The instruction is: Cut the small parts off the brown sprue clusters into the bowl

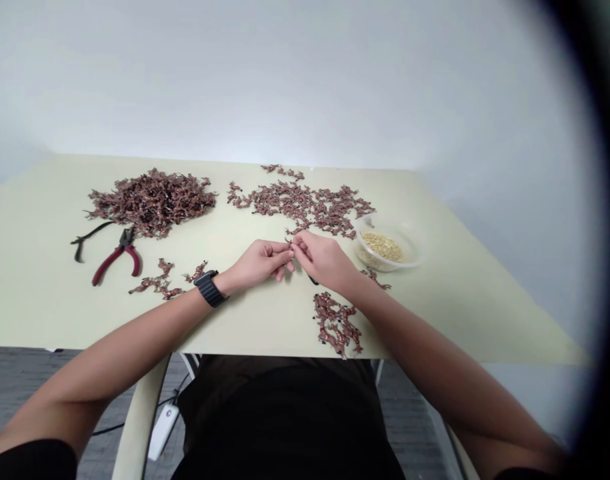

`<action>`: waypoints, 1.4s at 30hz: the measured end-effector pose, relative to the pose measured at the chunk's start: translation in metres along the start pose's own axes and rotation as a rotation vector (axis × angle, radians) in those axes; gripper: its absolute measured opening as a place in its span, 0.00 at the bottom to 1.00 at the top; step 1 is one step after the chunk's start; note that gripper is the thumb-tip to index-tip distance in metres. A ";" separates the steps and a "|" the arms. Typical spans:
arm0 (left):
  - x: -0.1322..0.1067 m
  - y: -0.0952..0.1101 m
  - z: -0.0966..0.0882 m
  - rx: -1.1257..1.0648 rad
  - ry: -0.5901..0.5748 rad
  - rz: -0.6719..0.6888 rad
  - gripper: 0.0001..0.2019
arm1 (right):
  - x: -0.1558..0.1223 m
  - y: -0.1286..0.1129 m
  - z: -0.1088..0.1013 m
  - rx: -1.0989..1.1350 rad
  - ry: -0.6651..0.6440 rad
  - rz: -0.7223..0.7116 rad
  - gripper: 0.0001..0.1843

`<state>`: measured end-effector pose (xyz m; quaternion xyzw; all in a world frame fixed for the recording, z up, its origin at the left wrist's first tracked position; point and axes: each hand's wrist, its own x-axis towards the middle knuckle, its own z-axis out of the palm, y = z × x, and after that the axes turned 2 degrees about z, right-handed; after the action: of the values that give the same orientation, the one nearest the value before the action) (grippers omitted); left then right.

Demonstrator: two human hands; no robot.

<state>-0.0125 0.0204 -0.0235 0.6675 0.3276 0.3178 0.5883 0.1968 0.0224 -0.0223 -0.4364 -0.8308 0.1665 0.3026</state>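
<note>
Reddish-brown and too small to make out in detail, a piece (287, 241) sits where the left hand (259, 261) and right hand (323, 260) meet. Both hands are curled rather than spread, their fingertips pinching at it together. A dark tip (313, 281) pokes out below the right hand; what it belongs to is hidden. A black watch (209, 288) circles the left wrist.

A loose spread of similar pieces (299, 205) runs across the table just ahead of the hands, with a smaller cluster (335, 323) near the right forearm and another (157, 280) to the left. Beyond that cluster lie red-handled pliers (117, 261), a black-handled tool (91, 238) and a large heap (152, 203). To the right, a clear plastic bowl (415, 248) holds pale grains (382, 247).

The pale cream-green tabletop (39, 293) stands against a plain white wall (305, 80). Below its near edge show a grey floor (19, 387) and a white plug (163, 430) on a cable.
</note>
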 end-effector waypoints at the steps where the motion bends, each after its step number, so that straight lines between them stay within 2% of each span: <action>1: 0.000 0.001 0.000 0.022 -0.001 0.009 0.19 | 0.000 0.000 0.000 0.057 0.011 0.037 0.06; 5: -0.002 0.006 0.001 0.082 -0.004 0.009 0.21 | 0.002 0.000 -0.001 0.196 0.045 0.127 0.06; 21: -0.002 0.004 0.000 0.026 0.018 -0.008 0.20 | 0.003 0.002 0.000 0.285 0.064 0.135 0.03; 30: -0.003 0.006 -0.004 -0.084 -0.048 -0.035 0.20 | 0.002 0.003 -0.007 0.288 0.076 0.027 0.08; 38: -0.003 0.004 -0.005 -0.179 -0.095 -0.060 0.19 | 0.005 0.010 -0.014 0.230 0.086 -0.209 0.12; 42: -0.004 0.002 -0.005 -0.242 -0.139 -0.095 0.19 | 0.005 0.010 -0.016 0.228 0.051 -0.257 0.14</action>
<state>-0.0187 0.0203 -0.0213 0.5958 0.2767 0.2798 0.7001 0.2113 0.0324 -0.0139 -0.2938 -0.8475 0.2085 0.3897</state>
